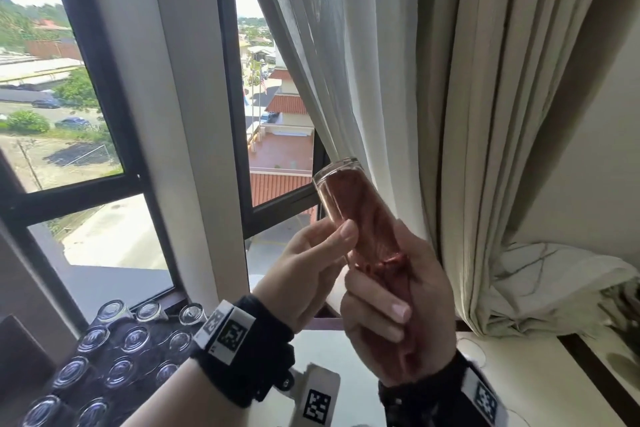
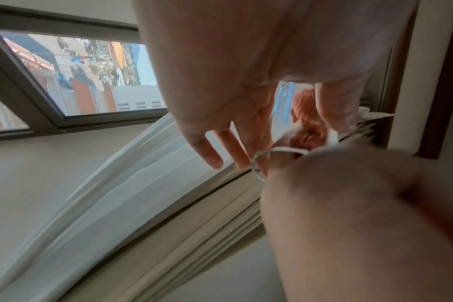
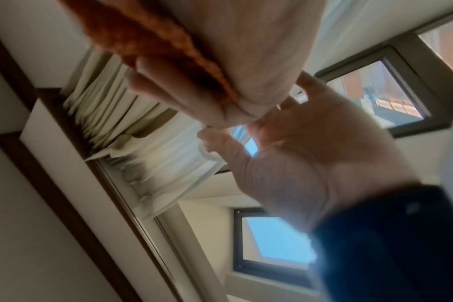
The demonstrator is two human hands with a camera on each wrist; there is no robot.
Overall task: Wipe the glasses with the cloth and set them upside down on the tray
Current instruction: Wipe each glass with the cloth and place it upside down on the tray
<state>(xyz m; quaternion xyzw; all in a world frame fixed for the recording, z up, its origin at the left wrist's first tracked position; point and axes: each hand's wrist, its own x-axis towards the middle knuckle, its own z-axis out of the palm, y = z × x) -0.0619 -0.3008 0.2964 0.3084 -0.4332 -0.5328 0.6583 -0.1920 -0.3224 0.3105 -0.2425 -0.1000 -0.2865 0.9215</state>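
Holding the glass (image 1: 349,208) base-up, tilted toward the window: left hand (image 1: 311,267) pinches its wall, right hand (image 1: 398,308) grips the cloth (image 1: 360,218) stuffed inside. Tray (image 1: 114,350) lies lower left, nearer the left hand.

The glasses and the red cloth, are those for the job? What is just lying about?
For the job:
glass, held up
red cloth, stuffed inside it
left hand, holding the glass
right hand, gripping the cloth
upside-down glasses

Just there:
curtains
window
crumpled white cloth
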